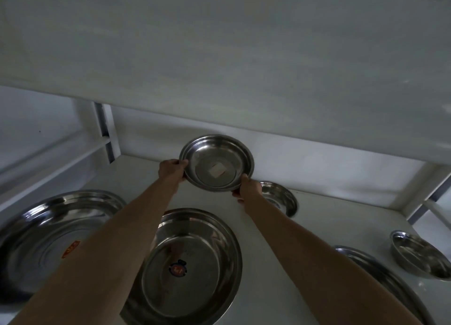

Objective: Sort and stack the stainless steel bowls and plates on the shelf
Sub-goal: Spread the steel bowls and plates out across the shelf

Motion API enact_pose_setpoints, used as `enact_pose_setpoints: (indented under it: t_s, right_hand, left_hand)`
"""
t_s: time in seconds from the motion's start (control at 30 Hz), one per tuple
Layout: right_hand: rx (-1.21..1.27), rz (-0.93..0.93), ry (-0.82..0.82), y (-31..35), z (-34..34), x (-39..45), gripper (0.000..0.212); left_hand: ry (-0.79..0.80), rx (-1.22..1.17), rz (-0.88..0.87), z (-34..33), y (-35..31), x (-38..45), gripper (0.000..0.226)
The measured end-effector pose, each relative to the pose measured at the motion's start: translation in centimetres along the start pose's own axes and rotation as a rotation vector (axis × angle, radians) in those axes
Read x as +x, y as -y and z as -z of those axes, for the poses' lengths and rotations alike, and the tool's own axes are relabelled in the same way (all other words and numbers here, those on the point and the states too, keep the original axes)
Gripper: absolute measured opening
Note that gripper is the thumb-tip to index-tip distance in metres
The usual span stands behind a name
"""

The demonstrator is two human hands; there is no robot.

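Both my hands hold a small steel plate (216, 162) with a pale square label inside, tilted toward me above the back of the white shelf (317, 217). My left hand (172, 171) grips its left rim and my right hand (247, 188) grips its lower right rim. A small steel bowl (280, 198) sits just behind my right hand. A large steel plate (195, 263) with a round sticker lies under my left forearm. Another large plate (48, 237) with a red sticker lies at the left. A flat plate (390, 280) and a small bowl (419, 254) sit at the right.
The underside of the upper shelf board (219, 56) hangs low overhead. White uprights (106, 132) stand at the back left, and another upright (432, 190) at the back right. A white back wall (329, 163) closes the shelf behind the plates.
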State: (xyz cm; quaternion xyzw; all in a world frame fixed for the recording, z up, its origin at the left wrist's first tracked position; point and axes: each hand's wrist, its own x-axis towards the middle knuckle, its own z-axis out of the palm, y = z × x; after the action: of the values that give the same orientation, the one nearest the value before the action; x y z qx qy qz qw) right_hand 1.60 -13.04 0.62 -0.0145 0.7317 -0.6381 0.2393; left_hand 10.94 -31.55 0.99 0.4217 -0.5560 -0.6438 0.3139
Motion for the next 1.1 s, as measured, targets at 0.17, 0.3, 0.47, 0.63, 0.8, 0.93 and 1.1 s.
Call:
enact_pose_setpoints:
  t_s: [0.17,0.3,0.47,0.63,0.8,0.93,1.1]
  right_hand:
    - [0.013,0.021,-0.040,0.6,2.2,-1.1,0.036]
    - [0.048,0.004,-0.072,0.8,4.2,-2.5,0.035]
    - [0.023,0.008,-0.116,0.6,7.3,-4.2,0.036]
    - [0.041,0.044,-0.152,-0.1,10.7,-5.9,0.033]
    - [-0.066,0.098,-0.240,-1.0,14.5,-7.2,0.043]
    - [-0.084,0.112,-0.292,-1.3,17.5,-8.4,0.043]
    - [-0.146,0.151,-0.362,-1.9,20.9,-9.5,0.048]
  left_hand:
    - [0.049,-0.054,0.026,-1.3,-0.8,-2.1,0.027]
    - [0.074,-0.042,0.021,-2.3,-1.3,-4.2,0.030]
    - [0.111,-0.004,0.028,-3.7,-1.1,-7.5,0.029]
    - [0.101,0.015,-0.011,-5.6,-0.5,-11.3,0.026]
    - [0.105,0.010,-0.027,-7.5,0.3,-15.3,0.021]
    - [0.138,-0.032,-0.016,-8.9,0.4,-18.4,0.019]
    - [0.177,-0.025,-0.015,-10.7,0.9,-21.4,0.018]
